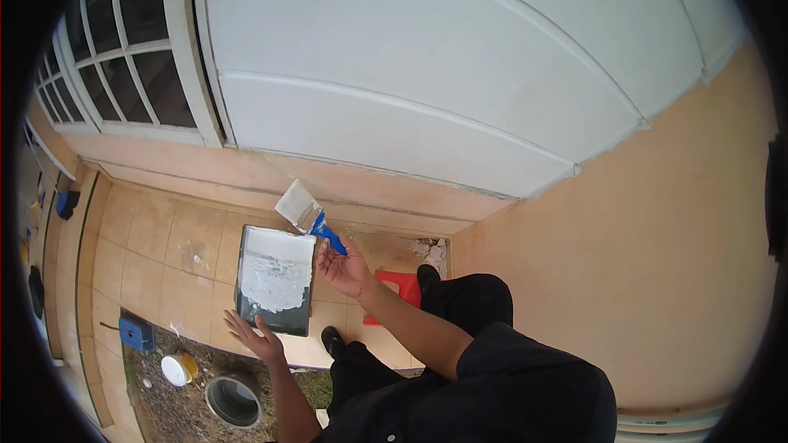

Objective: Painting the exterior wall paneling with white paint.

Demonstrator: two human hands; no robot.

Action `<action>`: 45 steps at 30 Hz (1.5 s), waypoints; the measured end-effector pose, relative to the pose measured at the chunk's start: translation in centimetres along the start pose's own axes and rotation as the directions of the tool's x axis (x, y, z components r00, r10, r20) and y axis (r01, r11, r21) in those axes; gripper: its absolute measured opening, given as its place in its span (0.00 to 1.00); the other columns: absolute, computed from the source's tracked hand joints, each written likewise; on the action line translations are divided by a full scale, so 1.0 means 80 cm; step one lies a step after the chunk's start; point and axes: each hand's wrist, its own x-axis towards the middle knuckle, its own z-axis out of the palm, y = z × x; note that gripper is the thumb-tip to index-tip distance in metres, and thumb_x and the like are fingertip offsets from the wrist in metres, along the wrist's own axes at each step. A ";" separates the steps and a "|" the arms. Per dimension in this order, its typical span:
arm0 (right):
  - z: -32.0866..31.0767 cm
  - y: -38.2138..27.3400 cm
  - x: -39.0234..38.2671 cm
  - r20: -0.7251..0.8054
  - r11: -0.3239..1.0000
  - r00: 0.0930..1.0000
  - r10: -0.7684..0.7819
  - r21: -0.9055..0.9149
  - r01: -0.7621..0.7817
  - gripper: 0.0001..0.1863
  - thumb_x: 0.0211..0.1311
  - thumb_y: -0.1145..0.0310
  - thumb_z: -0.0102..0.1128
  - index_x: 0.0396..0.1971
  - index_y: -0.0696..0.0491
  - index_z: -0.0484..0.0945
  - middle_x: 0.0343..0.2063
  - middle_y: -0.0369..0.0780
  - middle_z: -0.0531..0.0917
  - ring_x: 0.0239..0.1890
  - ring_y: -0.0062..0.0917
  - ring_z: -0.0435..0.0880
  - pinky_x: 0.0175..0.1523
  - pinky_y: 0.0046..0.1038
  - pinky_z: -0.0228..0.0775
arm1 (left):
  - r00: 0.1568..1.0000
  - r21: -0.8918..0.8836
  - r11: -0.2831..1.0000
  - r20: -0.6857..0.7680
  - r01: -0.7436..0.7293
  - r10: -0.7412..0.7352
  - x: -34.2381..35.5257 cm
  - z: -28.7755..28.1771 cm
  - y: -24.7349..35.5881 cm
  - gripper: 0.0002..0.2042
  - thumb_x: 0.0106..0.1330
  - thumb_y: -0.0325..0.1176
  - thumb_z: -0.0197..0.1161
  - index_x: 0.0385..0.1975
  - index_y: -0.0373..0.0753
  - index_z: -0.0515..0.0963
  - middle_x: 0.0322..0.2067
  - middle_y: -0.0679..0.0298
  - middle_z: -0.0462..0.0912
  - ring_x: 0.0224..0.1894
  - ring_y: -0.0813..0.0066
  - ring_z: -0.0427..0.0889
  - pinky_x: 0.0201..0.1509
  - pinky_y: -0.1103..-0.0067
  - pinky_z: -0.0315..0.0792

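Observation:
A wide paintbrush (310, 218) with a blue handle and white, paint-coated bristles is in my right hand (348, 269), its fingers closed round the handle end. The bristles point up and left, towards the wall's lower part. Below the brush is a black paint tray (302, 320) with white paint (275, 279) spread over much of it. My left hand (258, 340) is open, fingers spread, by the tray's near left corner and holding nothing. Whether it touches the tray I cannot tell.
White panels (369, 57) and a paned window (135, 49) rise ahead; a peach wall (607, 262) stands right. Beside my foot is a red plastic stool (382, 316). At lower left are a blue container (136, 334), a yellow-and-white bucket (177, 370) and a round concrete pipe (233, 401).

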 end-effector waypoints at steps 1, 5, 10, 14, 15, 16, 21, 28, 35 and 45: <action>0.024 -0.011 -0.013 0.080 0.999 0.996 -0.044 -0.003 0.045 0.18 0.72 0.56 0.62 0.46 0.57 0.82 0.42 0.41 0.88 0.47 0.31 0.86 0.60 0.34 0.77 | 0.999 -0.007 0.999 -0.007 -0.044 0.044 0.006 0.007 0.009 0.31 0.81 0.46 0.48 0.76 0.34 0.56 0.78 0.47 0.52 0.80 0.41 0.48 0.79 0.45 0.39; 0.110 -0.051 -0.090 0.156 0.974 0.966 -0.208 -0.062 0.220 0.17 0.67 0.59 0.62 0.43 0.58 0.82 0.39 0.43 0.87 0.45 0.33 0.85 0.55 0.34 0.78 | 0.973 -0.103 0.975 0.103 -0.198 0.208 0.032 0.016 0.073 0.30 0.80 0.44 0.49 0.77 0.34 0.56 0.78 0.47 0.52 0.80 0.41 0.47 0.79 0.45 0.38; 0.187 -0.076 -0.187 0.291 0.900 0.877 -0.383 -0.096 0.425 0.16 0.67 0.59 0.60 0.44 0.56 0.82 0.39 0.42 0.87 0.44 0.32 0.84 0.52 0.33 0.75 | 0.880 -0.207 0.875 0.102 -0.438 0.464 0.062 0.026 0.139 0.30 0.80 0.42 0.51 0.76 0.34 0.56 0.77 0.44 0.54 0.80 0.40 0.48 0.79 0.44 0.40; 0.253 -0.116 -0.287 0.455 0.733 0.723 -0.520 -0.198 0.651 0.16 0.71 0.59 0.56 0.45 0.55 0.82 0.40 0.41 0.86 0.44 0.30 0.84 0.49 0.32 0.74 | 0.805 -0.302 0.787 0.092 -0.538 0.586 0.076 0.038 0.215 0.31 0.79 0.43 0.51 0.75 0.32 0.57 0.77 0.43 0.55 0.79 0.38 0.49 0.78 0.44 0.39; 0.266 -0.128 -0.315 0.459 0.677 0.673 -0.580 -0.188 0.711 0.16 0.71 0.59 0.55 0.47 0.55 0.82 0.40 0.41 0.86 0.44 0.29 0.84 0.50 0.32 0.74 | 0.784 -0.354 0.760 0.104 -0.545 0.611 0.075 0.036 0.247 0.32 0.78 0.43 0.52 0.75 0.31 0.57 0.76 0.41 0.55 0.80 0.38 0.47 0.78 0.44 0.38; 0.279 -0.138 -0.341 0.460 0.624 0.628 -0.628 -0.185 0.759 0.17 0.72 0.59 0.54 0.49 0.54 0.82 0.40 0.41 0.86 0.44 0.29 0.84 0.50 0.32 0.74 | 0.762 -0.375 0.738 0.114 -0.560 0.637 0.079 0.039 0.270 0.32 0.78 0.43 0.52 0.75 0.30 0.57 0.76 0.41 0.55 0.80 0.38 0.46 0.78 0.44 0.38; 0.325 -0.212 -0.442 0.599 0.353 0.385 -0.702 -0.176 0.919 0.21 0.73 0.61 0.54 0.62 0.49 0.77 0.50 0.41 0.87 0.49 0.32 0.85 0.55 0.35 0.76 | 0.636 -0.488 0.584 0.073 -0.649 0.768 0.103 0.057 0.414 0.33 0.76 0.42 0.53 0.75 0.31 0.56 0.77 0.41 0.54 0.80 0.37 0.45 0.79 0.43 0.36; 0.396 -0.271 -0.469 0.708 -0.312 -0.029 -0.706 -0.273 0.910 0.23 0.80 0.52 0.50 0.63 0.51 0.75 0.51 0.39 0.87 0.48 0.28 0.86 0.53 0.35 0.78 | 0.335 -0.512 0.152 -0.285 -0.846 0.898 0.154 0.066 0.661 0.34 0.75 0.43 0.53 0.75 0.30 0.56 0.76 0.39 0.55 0.80 0.34 0.45 0.79 0.44 0.34; 0.510 -0.358 -0.503 0.570 0.259 0.247 -0.784 -0.062 0.964 0.25 0.79 0.43 0.48 0.47 0.49 0.83 0.44 0.35 0.90 0.36 0.19 0.86 0.46 0.31 0.75 | 0.019 -0.223 -0.138 -0.585 -0.965 0.811 0.183 0.002 0.962 0.37 0.77 0.51 0.50 0.76 0.29 0.54 0.76 0.37 0.54 0.79 0.34 0.46 0.79 0.44 0.36; 0.667 -0.374 -0.551 0.573 0.276 0.366 -0.733 -0.241 0.930 0.27 0.80 0.41 0.42 0.46 0.46 0.83 0.40 0.35 0.90 0.31 0.25 0.87 0.40 0.34 0.73 | 0.044 -0.240 -0.163 -0.676 -0.957 0.736 0.249 -0.147 1.221 0.40 0.76 0.56 0.49 0.77 0.30 0.52 0.75 0.33 0.52 0.79 0.30 0.44 0.77 0.40 0.34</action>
